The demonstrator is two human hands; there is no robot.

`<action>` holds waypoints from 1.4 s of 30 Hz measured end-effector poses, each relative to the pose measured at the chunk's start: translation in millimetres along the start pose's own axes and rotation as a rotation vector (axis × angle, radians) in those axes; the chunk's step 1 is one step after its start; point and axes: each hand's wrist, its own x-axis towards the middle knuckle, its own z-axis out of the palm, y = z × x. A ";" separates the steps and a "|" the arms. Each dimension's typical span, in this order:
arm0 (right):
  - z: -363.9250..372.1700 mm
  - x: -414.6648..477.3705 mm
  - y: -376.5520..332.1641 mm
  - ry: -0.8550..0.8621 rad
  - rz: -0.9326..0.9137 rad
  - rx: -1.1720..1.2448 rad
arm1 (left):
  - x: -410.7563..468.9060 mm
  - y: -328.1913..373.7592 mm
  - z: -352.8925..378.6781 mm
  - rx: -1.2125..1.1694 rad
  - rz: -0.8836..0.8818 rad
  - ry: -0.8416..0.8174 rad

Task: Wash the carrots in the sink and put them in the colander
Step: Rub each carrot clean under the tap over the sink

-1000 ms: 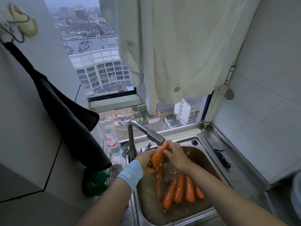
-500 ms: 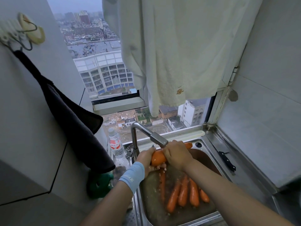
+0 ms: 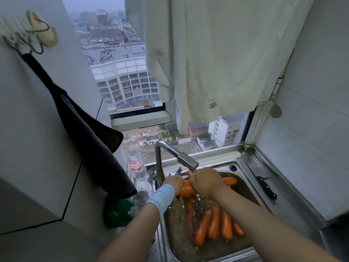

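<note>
The steel sink [image 3: 245, 167] holds carrots [image 3: 213, 224] in water; a knife [image 3: 267, 188] lies on its right ledge, a bottle [image 3: 136, 165] stands left.

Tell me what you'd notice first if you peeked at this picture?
The left hand and right hand hold a bright orange carrot under the faucet, mid-picture. More carrots lie in the wet sink just below. Above, a big pale towel hangs over the window, with city buildings outside.
</note>
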 end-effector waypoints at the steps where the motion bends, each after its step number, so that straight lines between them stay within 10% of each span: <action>1: 0.4 -1.4 4.0 0.033 -0.042 -0.005 | 0.7 2.2 -1.6 -0.017 0.000 -0.046; 6: 0.5 -8.9 13.9 0.153 -0.216 -0.055 | 15.6 -6.4 7.6 -0.424 -0.086 -0.137; 12: -5.1 -1.4 13.4 0.092 0.053 -0.002 | 11.9 10.6 22.6 -1.035 -0.112 -0.025; 26: -9.0 -1.6 7.5 -0.311 0.102 0.255 | -5.6 -4.0 2.0 0.173 0.378 -0.023; 35: 17.8 -0.5 7.5 0.072 0.213 0.250 | -2.9 -32.6 28.7 -0.346 0.059 -0.032; 38: 31.6 0.5 -4.2 0.085 0.627 0.664 | -0.6 -34.7 35.2 -0.263 -0.012 -0.004; 42: 30.4 -6.9 -32.1 -0.179 0.875 1.634 | 2.1 -37.7 43.3 -0.777 -0.213 -0.143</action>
